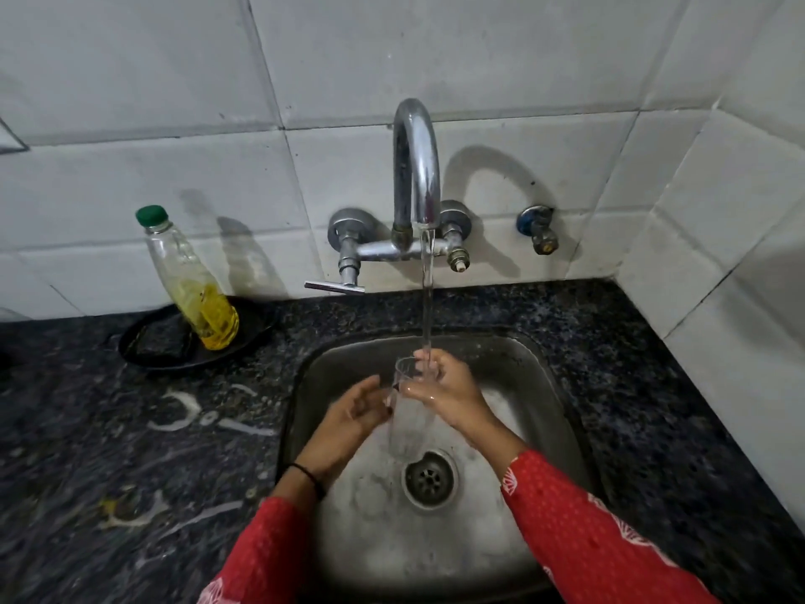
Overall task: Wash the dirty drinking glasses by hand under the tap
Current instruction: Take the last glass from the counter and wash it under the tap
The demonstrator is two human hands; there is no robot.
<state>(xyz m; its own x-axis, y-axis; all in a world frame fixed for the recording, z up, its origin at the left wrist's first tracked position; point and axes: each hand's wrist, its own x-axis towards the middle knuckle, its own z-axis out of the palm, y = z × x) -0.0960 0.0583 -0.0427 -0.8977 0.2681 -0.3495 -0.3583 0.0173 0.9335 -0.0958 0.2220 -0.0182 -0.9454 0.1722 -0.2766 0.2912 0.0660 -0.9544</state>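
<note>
A clear drinking glass [407, 411] stands upright over the steel sink [562, 385], mouth up under the running tap [416, 167]. The water stream [427, 298] falls into the glass at its rim. My right hand [448, 388] grips the glass at the rim, fingers curled over its right side. My left hand [355, 409] touches the glass's left wall with its fingertips. Both sleeves are red. No other glass is in view.
A bottle with a green cap and yellow liquid [191, 281] stands on a black dish [143, 355] on the dark granite counter [109, 451] at the left. The tap lever [333, 286] sticks out leftward. A small wall valve [538, 231] sits to the right. The drain [429, 477] is below the glass.
</note>
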